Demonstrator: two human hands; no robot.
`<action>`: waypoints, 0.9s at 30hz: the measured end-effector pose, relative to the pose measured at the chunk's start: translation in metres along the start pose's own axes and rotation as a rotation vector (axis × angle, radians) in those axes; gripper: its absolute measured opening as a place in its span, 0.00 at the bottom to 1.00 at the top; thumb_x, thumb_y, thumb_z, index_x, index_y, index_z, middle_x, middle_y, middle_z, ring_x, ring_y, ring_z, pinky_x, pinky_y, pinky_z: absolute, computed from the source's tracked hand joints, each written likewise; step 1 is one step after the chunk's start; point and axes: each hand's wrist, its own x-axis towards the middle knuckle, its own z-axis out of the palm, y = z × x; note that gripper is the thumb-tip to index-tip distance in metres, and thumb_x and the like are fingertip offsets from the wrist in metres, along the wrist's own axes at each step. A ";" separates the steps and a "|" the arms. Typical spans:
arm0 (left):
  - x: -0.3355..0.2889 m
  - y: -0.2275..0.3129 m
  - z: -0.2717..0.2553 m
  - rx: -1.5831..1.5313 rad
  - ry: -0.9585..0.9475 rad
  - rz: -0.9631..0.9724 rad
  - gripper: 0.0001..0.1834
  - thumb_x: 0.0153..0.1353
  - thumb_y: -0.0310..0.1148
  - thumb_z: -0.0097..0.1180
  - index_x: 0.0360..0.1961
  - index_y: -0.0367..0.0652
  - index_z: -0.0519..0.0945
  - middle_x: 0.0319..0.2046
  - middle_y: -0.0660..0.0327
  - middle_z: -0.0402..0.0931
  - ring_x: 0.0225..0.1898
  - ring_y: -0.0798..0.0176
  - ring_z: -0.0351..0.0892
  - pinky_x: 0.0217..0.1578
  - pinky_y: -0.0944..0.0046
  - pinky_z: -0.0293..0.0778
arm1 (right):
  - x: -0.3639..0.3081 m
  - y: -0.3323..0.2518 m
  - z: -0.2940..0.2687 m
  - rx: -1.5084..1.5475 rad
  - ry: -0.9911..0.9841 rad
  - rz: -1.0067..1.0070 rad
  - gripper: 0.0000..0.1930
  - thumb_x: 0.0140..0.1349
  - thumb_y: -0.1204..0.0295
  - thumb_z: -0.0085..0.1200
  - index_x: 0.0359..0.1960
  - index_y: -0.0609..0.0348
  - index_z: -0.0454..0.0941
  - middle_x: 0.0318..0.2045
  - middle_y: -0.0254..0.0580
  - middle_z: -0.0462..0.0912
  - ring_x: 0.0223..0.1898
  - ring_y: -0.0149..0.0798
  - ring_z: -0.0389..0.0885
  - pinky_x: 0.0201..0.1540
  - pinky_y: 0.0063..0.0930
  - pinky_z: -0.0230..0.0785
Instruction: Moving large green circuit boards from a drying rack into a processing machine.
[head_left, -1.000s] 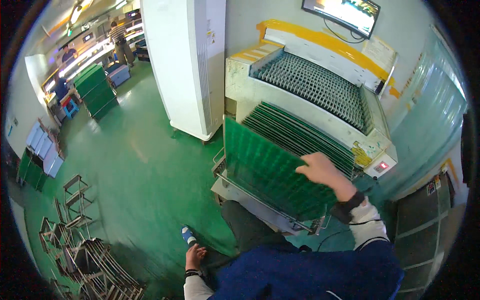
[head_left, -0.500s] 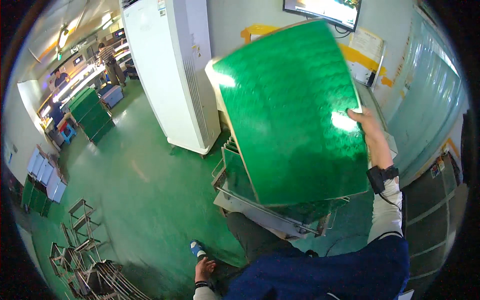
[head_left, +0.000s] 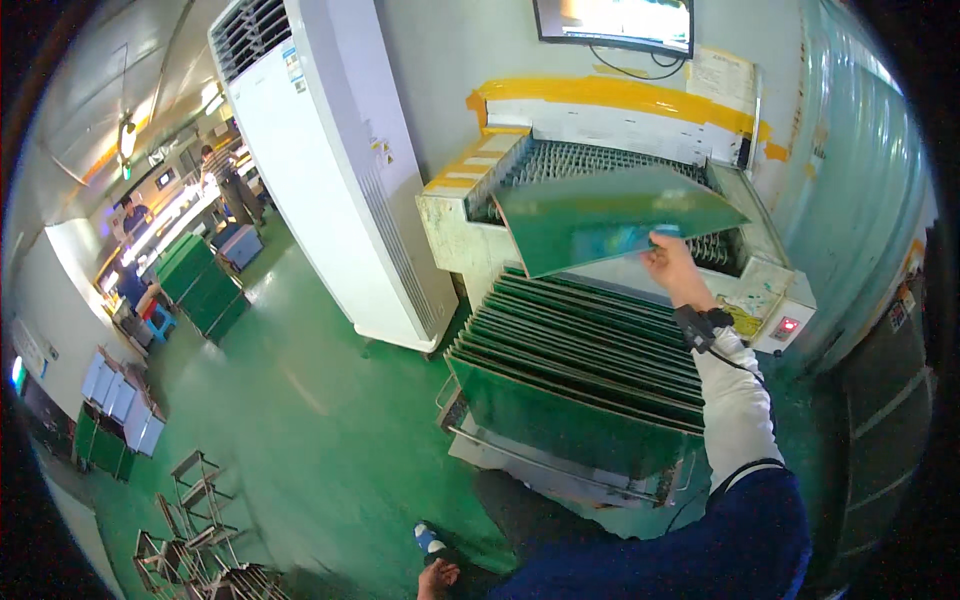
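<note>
Green board (head_left: 610, 220) in your right hand (head_left: 672, 268): your thumb and fingers close on its near edge, toward the right end. It tilts in front of the roller bed (head_left: 590, 152) of the pale machine (head_left: 455, 235), above the far end of a packed row of boards (head_left: 570, 345). Whether it touches the rollers, you cannot tell from this view. A dark strap (head_left: 705, 325) circles your right wrist, with a thin cord running along your white sleeve (head_left: 738, 410).

Your left hand (head_left: 438, 578) hangs low at the bottom edge, well apart from the board and near your blue-and-white shoe (head_left: 428, 540). Its fingers look bent, but it is too small and cut off to tell whether it grips something.

The row of boards leans closely spaced in a metal rack (head_left: 560, 465) right in front of you. Yellow tape (head_left: 620, 92) runs along the machine's back, and a small red display (head_left: 788, 325) glows at its right corner. To the left stands a tall white cabinet (head_left: 330, 170); metal frames (head_left: 205, 510) sit on the green floor (head_left: 330, 440) at lower left. Farther off, a person in a striped top (head_left: 225, 175) stands at a lit bench (head_left: 190, 215).
</note>
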 end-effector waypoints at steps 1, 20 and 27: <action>-0.001 0.004 0.004 0.005 -0.005 0.014 0.17 0.55 0.37 0.62 0.42 0.39 0.76 0.31 0.56 0.80 0.35 0.58 0.80 0.40 0.59 0.77 | 0.010 0.015 -0.002 -0.062 -0.016 -0.051 0.07 0.56 0.75 0.57 0.33 0.55 0.72 0.33 0.37 0.78 0.32 0.38 0.74 0.45 0.36 0.68; -0.020 0.026 0.045 0.254 0.078 -0.152 0.21 0.57 0.43 0.60 0.48 0.42 0.77 0.41 0.55 0.79 0.43 0.58 0.78 0.48 0.56 0.72 | 0.077 0.011 0.054 -0.202 -0.028 0.230 0.15 0.59 0.64 0.55 0.33 0.67 0.76 0.34 0.50 0.82 0.33 0.41 0.81 0.37 0.27 0.74; -0.039 0.035 0.065 0.171 0.098 -0.212 0.20 0.58 0.42 0.59 0.47 0.42 0.77 0.43 0.57 0.79 0.46 0.57 0.77 0.50 0.56 0.71 | 0.077 0.021 0.065 -1.687 -0.056 -0.161 0.25 0.61 0.49 0.45 0.51 0.51 0.77 0.54 0.45 0.74 0.58 0.52 0.66 0.59 0.53 0.57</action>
